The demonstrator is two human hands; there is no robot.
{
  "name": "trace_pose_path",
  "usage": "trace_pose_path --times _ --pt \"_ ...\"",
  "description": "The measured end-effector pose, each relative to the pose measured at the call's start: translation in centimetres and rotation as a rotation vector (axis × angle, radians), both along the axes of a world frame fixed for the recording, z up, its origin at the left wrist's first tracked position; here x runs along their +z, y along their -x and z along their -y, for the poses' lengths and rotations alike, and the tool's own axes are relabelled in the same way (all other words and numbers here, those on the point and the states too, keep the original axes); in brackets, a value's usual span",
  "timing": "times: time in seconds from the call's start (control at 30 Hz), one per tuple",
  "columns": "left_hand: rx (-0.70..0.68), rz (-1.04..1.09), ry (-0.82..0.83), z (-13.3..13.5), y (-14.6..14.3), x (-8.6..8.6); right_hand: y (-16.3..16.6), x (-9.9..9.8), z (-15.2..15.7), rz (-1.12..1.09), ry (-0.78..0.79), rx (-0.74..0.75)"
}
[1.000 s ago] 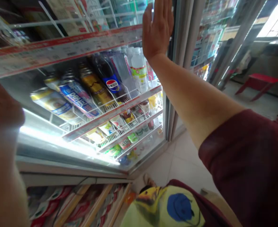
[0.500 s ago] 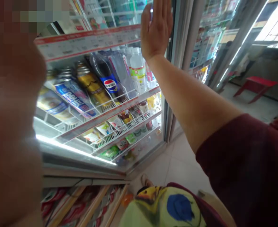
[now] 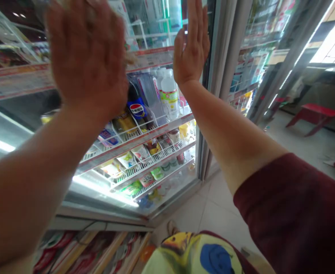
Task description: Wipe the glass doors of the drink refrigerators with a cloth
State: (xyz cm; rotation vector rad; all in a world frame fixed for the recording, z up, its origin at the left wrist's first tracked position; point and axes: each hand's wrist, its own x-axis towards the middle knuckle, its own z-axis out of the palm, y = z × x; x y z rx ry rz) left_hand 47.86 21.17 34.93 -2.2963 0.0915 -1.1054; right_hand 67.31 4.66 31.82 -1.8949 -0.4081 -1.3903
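My right hand (image 3: 192, 51) is raised with straight fingers and the palm turned to the glass, beside the metal door frame (image 3: 220, 57) of a drinks fridge. Motion smears my left hand (image 3: 89, 64), its back towards me and its fingers pointing up in front of the shelves. Small pale beige patches show at its edges; whether it holds something, I cannot make out. Between the hands, behind the glass, stand a dark cola bottle (image 3: 137, 108) with a blue label and a clear bottle (image 3: 169, 95) with a green and yellow label.
Lower wire shelves hold several small packs (image 3: 126, 160). A bright light strip (image 3: 104, 190) runs along the fridge's lower edge. Below are wooden slats (image 3: 114, 243) with red and white packages. A red stool (image 3: 317, 114) stands on the floor at right.
My left hand and forearm, earlier very close to the camera at the far left, are now raised in front of the shelves. My right hand keeps its place; the view has shifted slightly.
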Motion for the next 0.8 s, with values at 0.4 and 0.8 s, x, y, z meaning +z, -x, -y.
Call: trace_pose_path --times 0.4,0.8 --pt "-0.28 -0.252 0.178 2.2 -1.4 -3.8 -0.8 -0.3 -0.1 -0.03 -0.034 0.157" --pt "-0.373 -0.171 0.445 4.4 -2.6 -3.4 3.7 -0.5 -2.1 0.123 -0.197 0.446"
